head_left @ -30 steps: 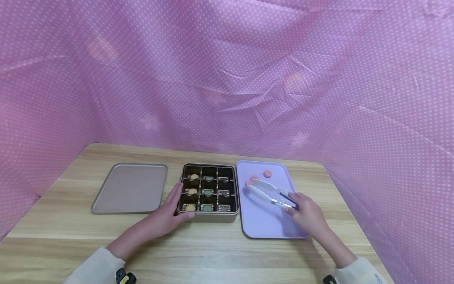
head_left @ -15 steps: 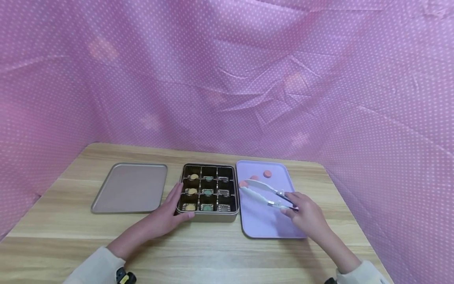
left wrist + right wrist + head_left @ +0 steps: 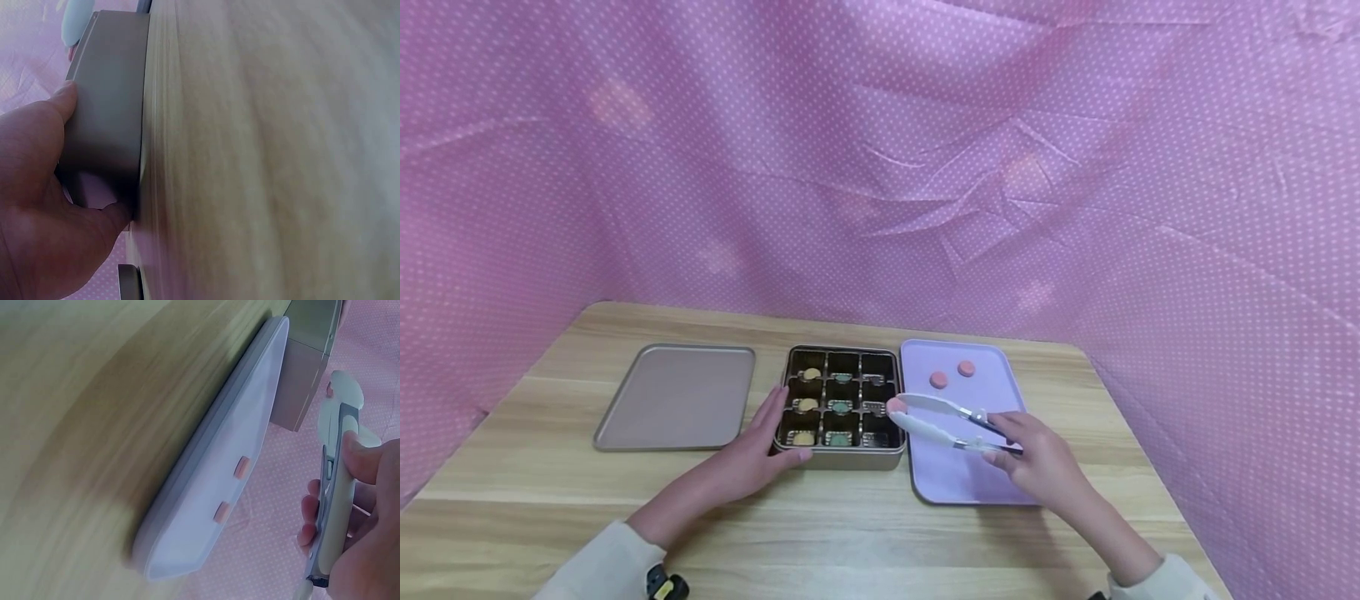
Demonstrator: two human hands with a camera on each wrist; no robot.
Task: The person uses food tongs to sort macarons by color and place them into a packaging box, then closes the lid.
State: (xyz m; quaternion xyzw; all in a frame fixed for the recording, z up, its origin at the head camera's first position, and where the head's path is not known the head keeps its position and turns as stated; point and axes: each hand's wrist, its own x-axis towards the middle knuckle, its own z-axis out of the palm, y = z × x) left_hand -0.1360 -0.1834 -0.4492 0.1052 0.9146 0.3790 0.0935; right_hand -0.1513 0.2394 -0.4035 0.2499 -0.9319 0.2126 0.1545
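My right hand (image 3: 1037,462) grips a pair of tongs (image 3: 931,403) with white heads. Between their tips sits a small pink disc (image 3: 896,405), above the right rim of a brown metal box (image 3: 857,459). The box has a dark divided insert. Yellow discs (image 3: 806,405) lie in its left column and green discs (image 3: 839,407) in the middle one; no disc shows in the right column. My left hand (image 3: 748,462) rests against the box's front left corner, thumb at the front, fingers straight along the left side. The left wrist view shows its thumb (image 3: 65,100) on the box wall.
A lilac tray (image 3: 955,487) right of the box bears two pink discs (image 3: 938,380). Left of it lies a flat brown lid or tray (image 3: 677,400). Pink dotted cloth (image 3: 880,167) hangs behind and at both sides of the wooden table (image 3: 850,533).
The tongs have carried a pink disc left, from the lilac tray to the box's right rim. The other two pink discs stayed put. My left hand has not moved.
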